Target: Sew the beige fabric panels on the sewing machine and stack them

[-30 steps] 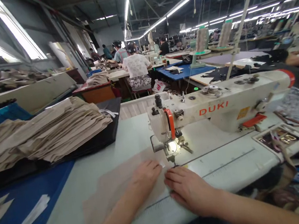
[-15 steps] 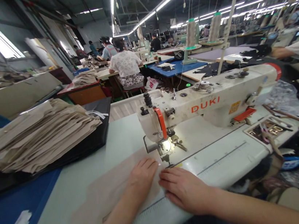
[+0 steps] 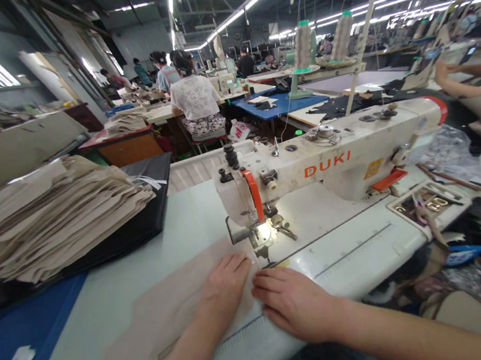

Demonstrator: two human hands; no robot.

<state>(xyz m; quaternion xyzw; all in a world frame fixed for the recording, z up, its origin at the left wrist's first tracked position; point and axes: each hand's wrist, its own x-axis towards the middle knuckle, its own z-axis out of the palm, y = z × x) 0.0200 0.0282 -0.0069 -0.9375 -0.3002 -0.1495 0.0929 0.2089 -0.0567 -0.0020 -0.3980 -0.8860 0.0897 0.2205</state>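
A thin, pale beige fabric panel (image 3: 184, 288) lies flat on the sewing table, its far corner close to the presser foot. My left hand (image 3: 225, 285) rests flat on the panel, with fingers stretched toward the needle area. At the panel's right edge, my right hand (image 3: 296, 302) lies with slightly bent fingers, their tips touching the edge and nothing visibly gripped. Just beyond both hands stands the sewing machine (image 3: 327, 162), marked DUKI, its lamp lighting the needle area (image 3: 262, 233). My left forearm hides part of the panel.
A stack of beige fabric pieces (image 3: 59, 215) sits on black material at the left. A ruler scale (image 3: 356, 250) runs along the table's front. The machine's right end has a tray (image 3: 430, 205) of small metal parts. Co-workers sit beyond, including one in a white top (image 3: 195, 97).
The view has shifted slightly, so the scene sits a little further left. Both hands stay in nearly the same place on the panel. A co-worker's arm at the far right is now raised.
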